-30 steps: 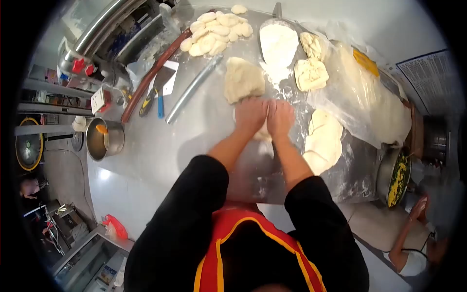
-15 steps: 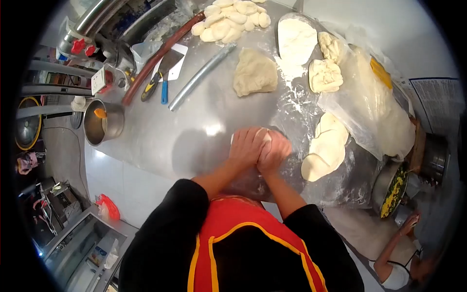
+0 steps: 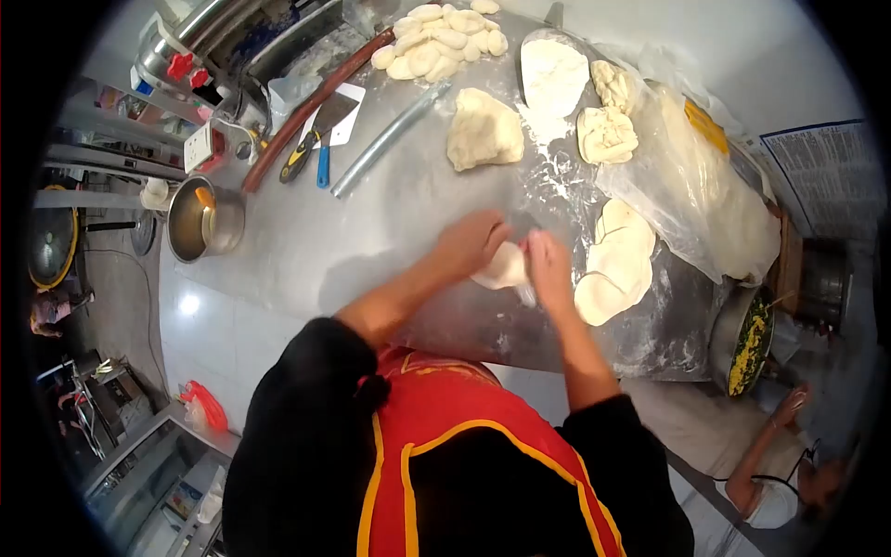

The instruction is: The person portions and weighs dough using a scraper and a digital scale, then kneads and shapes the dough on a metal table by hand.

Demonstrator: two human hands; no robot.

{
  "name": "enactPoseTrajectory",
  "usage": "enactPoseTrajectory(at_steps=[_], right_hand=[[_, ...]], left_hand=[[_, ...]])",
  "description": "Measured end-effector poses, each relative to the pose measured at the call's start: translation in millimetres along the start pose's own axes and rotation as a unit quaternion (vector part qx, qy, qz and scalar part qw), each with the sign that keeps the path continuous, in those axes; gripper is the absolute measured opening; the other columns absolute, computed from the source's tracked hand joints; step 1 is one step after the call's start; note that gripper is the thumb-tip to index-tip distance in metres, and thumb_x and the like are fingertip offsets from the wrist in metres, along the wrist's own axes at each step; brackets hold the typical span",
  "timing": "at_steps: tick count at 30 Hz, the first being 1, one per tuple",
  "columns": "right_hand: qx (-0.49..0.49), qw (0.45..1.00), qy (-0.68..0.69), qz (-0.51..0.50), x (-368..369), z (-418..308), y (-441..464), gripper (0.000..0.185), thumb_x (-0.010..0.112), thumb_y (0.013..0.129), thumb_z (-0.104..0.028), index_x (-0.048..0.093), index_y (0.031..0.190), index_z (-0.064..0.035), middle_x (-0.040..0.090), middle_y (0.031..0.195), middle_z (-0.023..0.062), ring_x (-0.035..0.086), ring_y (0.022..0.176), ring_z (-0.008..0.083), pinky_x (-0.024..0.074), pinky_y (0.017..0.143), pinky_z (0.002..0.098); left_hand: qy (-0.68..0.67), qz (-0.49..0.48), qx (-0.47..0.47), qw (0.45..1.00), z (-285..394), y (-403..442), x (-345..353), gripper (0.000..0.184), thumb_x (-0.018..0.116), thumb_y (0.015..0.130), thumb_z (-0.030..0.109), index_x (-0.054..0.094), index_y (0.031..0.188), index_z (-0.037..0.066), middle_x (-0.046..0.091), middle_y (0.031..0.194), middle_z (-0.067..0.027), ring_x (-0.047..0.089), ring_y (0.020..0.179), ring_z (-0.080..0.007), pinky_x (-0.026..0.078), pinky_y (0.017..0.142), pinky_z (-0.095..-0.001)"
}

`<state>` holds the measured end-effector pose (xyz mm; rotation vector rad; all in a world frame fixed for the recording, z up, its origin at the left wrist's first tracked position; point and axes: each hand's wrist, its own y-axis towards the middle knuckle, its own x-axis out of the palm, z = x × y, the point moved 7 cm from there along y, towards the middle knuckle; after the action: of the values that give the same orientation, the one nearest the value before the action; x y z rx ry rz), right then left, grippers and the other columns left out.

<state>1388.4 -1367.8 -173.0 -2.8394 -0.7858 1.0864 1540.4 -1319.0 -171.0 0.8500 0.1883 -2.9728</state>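
Between my two hands hangs a flat, pale round of dough (image 3: pixel 504 268), raised in front of the apron near the front of the metal table. My left hand (image 3: pixel 471 243) is closed at its upper left edge, the fingertips curled in. At the right edge my right hand (image 3: pixel 549 263) pinches the dough; its lower rim looks blurred. To the right of that hand, several overlapping flattened dough rounds (image 3: pixel 616 265) lie in a row. A larger lump of dough (image 3: pixel 484 130) sits farther back on the table.
A heap of dough pieces (image 3: pixel 436 42) and a pile of flour (image 3: pixel 554 79) lie at the back. A metal rod (image 3: pixel 390 139), a scraper (image 3: pixel 302 156) and a pot (image 3: pixel 223 223) stand left. A bowl of filling (image 3: pixel 750 343) is right, near another person's hand (image 3: pixel 791 406).
My hands were pressed together over the dough on the table. Now they are apart, holding the flattened round between them. The view has shifted slightly.
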Motion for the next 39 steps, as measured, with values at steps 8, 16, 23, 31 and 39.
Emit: enactPoseTrajectory(at_steps=[8, 16, 23, 31, 39], right_hand=[[-0.203, 0.928, -0.198, 0.24, 40, -29, -63, 0.027, 0.044, 0.091, -0.021, 0.057, 0.107, -0.0044, 0.057, 0.111, 0.015, 0.051, 0.106, 0.0336, 0.0331, 0.095, 0.0466], [-0.066, 0.936, -0.248, 0.239, 23, -4, 20, 0.018, 0.045, 0.091, -0.02, 0.056, 0.095, -0.0061, 0.056, 0.102, 0.0146, 0.05, 0.096, 0.0346, 0.0349, 0.084, 0.0482], [-0.126, 0.966, -0.165, 0.152, 19, 23, 22, 0.015, 0.05, 0.091, -0.018, 0.055, 0.095, -0.0055, 0.056, 0.092, 0.0144, 0.051, 0.091, 0.0349, 0.0368, 0.084, 0.0462], [-0.09, 0.995, -0.024, 0.037, 16, -1, -64, 0.016, 0.059, 0.089, -0.013, 0.055, 0.1, -0.0025, 0.059, 0.098, 0.0101, 0.054, 0.084, 0.0221, 0.0444, 0.074, 0.0337], [-0.009, 0.973, -0.089, 0.214, -95, 35, 83, 0.06, 0.07, 0.079, -0.017, 0.042, 0.129, 0.0, 0.048, 0.127, 0.0228, 0.045, 0.122, 0.0361, 0.0352, 0.102, 0.042]], left_hand=[[0.186, 0.144, 0.143, 0.961, -9, -65, 39, 0.037, 0.058, 0.084, 0.025, 0.055, 0.114, 0.003, 0.055, 0.118, -0.0115, 0.047, 0.116, -0.029, 0.03, 0.106, -0.0504], [0.226, 0.213, 0.1, 0.945, -9, 27, 23, 0.023, 0.057, 0.087, 0.025, 0.058, 0.098, 0.005, 0.057, 0.109, -0.0099, 0.048, 0.112, -0.0278, 0.034, 0.097, -0.0501], [0.114, -0.061, 0.045, 0.991, -6, 32, 21, 0.035, 0.067, 0.08, 0.032, 0.056, 0.1, 0.006, 0.059, 0.106, -0.0131, 0.056, 0.099, -0.0343, 0.044, 0.082, -0.0443], [0.195, 0.015, 0.221, 0.956, 32, -69, 28, 0.091, 0.078, 0.066, 0.042, 0.035, 0.139, 0.009, 0.058, 0.112, -0.0186, 0.056, 0.102, -0.0353, 0.045, 0.089, -0.0419], [-0.177, -0.054, -0.102, 0.977, -36, -42, -24, 0.055, 0.073, 0.076, 0.026, 0.056, 0.122, 0.001, 0.063, 0.115, -0.0146, 0.062, 0.102, -0.0257, 0.048, 0.087, -0.0377]])
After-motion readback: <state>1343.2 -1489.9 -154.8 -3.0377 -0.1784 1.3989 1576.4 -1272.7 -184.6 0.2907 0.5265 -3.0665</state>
